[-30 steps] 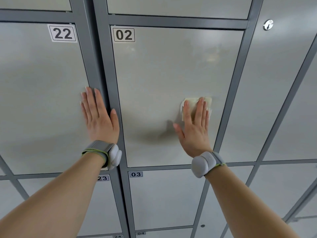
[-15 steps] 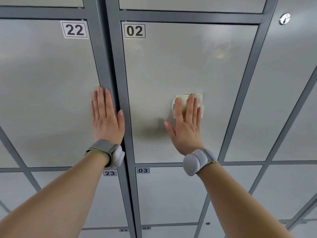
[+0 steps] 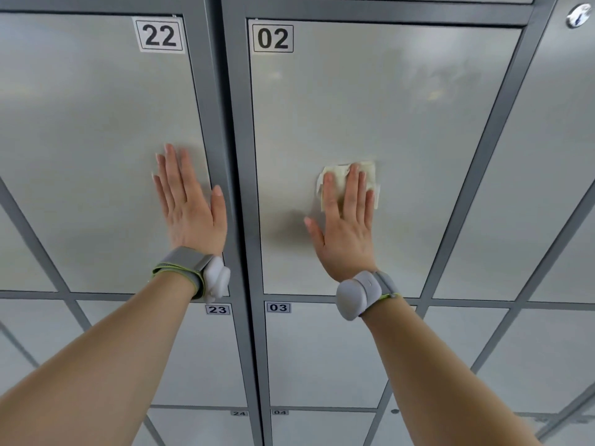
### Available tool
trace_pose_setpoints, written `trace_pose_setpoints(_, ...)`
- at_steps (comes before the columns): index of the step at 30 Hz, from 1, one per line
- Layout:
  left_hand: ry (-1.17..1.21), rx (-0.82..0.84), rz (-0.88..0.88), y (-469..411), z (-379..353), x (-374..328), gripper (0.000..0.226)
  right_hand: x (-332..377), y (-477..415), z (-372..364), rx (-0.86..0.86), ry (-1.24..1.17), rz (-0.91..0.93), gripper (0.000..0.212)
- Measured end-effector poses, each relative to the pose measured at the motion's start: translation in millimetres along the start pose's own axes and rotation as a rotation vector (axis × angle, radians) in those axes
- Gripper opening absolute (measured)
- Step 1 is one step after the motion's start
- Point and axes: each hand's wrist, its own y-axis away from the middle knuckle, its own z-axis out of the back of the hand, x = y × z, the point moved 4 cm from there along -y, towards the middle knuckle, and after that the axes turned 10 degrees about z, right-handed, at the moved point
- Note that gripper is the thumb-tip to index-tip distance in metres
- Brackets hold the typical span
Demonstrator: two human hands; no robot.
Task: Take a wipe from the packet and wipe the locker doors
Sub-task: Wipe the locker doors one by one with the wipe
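My right hand [image 3: 346, 230] lies flat on locker door 02 [image 3: 370, 101], pressing a crumpled pale wipe [image 3: 368, 175] against the door under its fingers. The wipe shows above and to the right of the fingertips, about mid-height on the door. My left hand [image 3: 190, 207] rests flat and bare on locker door 22 [image 3: 90, 123], its thumb along the dark grey post between the two doors. The wipe packet is not in view.
Grey frame bars [image 3: 235, 156] separate the pale metal doors. Doors 23 [image 3: 218, 309] and 03 [image 3: 278, 307] sit below, with more doors to the right. A round lock [image 3: 578, 15] is at the top right.
My right hand has slid the wipe leftward across door 02. My left hand stays flat on door 22, and the view has shifted slightly.
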Motion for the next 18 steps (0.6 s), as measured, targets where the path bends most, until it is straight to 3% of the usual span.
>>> trace_pose_setpoints(5, 0.008, -0.035, 0.035, -12.0, -0.9, 13.7, 0.063, 3.4, -16.0, 15.0, -0.054, -0.065, -0.026, 0.068)
trace_pose_setpoints(10, -0.026, -0.041, -0.054, -11.5, -5.9, 22.7, 0.062, 3.5, -40.7, 25.7, -0.149, -0.098, -0.114, 0.069)
trace_pose_setpoints(18, -0.025, -0.096, -0.091, -12.4, -14.1, 27.9, 0.059, 22.6, -12.2, -5.8, -0.066, -0.008, -0.033, 0.07)
